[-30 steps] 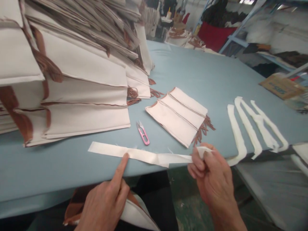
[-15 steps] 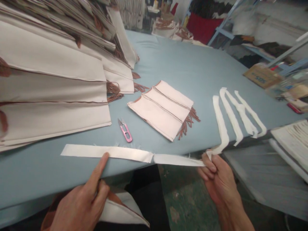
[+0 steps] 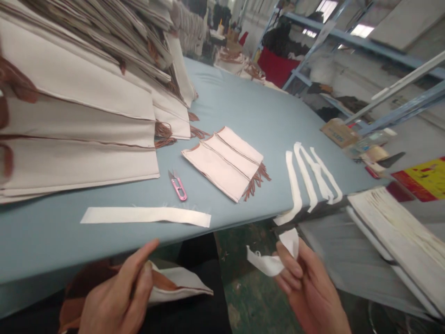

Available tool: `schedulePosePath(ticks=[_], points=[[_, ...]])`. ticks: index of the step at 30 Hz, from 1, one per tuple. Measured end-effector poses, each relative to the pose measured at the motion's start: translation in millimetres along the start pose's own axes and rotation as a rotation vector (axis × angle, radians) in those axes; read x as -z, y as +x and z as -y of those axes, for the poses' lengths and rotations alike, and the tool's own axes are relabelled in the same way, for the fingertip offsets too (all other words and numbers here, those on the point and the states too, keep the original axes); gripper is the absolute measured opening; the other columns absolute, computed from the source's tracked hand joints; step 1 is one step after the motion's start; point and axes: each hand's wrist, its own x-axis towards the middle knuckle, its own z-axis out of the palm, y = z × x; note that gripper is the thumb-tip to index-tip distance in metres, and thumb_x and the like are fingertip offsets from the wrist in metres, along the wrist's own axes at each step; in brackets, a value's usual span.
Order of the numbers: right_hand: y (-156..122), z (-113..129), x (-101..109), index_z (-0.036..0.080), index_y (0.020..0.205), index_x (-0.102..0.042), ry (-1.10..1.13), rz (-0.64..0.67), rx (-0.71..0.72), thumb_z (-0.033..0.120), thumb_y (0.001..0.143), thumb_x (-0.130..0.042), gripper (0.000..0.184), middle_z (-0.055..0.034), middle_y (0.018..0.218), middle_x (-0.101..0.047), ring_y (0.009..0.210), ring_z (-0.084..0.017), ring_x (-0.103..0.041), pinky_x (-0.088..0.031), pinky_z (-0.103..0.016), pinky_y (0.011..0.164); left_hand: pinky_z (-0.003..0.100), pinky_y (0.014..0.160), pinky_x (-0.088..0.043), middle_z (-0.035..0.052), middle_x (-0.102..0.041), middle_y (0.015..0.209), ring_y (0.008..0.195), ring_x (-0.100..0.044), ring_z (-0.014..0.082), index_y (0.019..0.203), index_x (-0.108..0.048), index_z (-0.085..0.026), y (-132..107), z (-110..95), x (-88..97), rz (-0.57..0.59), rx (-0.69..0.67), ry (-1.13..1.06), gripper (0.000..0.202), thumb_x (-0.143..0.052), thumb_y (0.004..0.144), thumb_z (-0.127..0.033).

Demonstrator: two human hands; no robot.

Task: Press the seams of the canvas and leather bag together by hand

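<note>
A white fabric strip (image 3: 146,215) lies flat near the front edge of the blue table (image 3: 243,97). My right hand (image 3: 309,287) is below the table edge, pinching a short torn-off piece of white strip (image 3: 274,260). My left hand (image 3: 114,297) hovers just under the table edge, forefinger stretched out, its other fingers resting on a cream and brown fabric piece (image 3: 174,287) in my lap. Pink thread snips (image 3: 178,186) lie on the table behind the strip.
A tall pile of cream fabric panels with brown trim (image 3: 76,102) fills the left. A small stack of fringed panels (image 3: 225,162) lies mid-table. Several white strips (image 3: 309,178) hang over the right edge. Another stack (image 3: 399,241) and blue shelving (image 3: 347,41) stand at right.
The strip has parted: my right hand pulled its end off and dropped below the table edge. My left forefinger lifted off the strip and drew back.
</note>
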Motion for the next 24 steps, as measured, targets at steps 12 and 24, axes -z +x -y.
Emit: schedulePosePath(ticks=[12,24], points=[[-49,-25,-98,0.026,0.074,-0.051,0.051,0.58,-0.15,0.064,0.089,-0.073,0.047,0.0081,0.06,-0.034,0.046,-0.01,-0.028,-0.05,-0.025,0.052,0.023,0.066,-0.048,0.0018,-0.072,0.086,0.074,-0.064,0.0176,0.122,-0.074,-0.018,-23,-37,-41.5,0.767,0.191,-1.149,0.05,-0.078,0.085,-0.051],[-56,-108,-52,0.023,0.066,-0.044,-0.093,0.526,-0.118,0.075,0.08,-0.076,0.063,0.0097,0.056,-0.035,0.045,-0.007,-0.025,-0.037,-0.022,0.048,0.03,0.076,-0.058,0.0101,-0.081,0.092,0.082,-0.074,0.0241,0.113,-0.078,-0.016,-41,-31,-3.7,0.283,0.643,-1.279,0.063,-0.076,0.082,-0.07]])
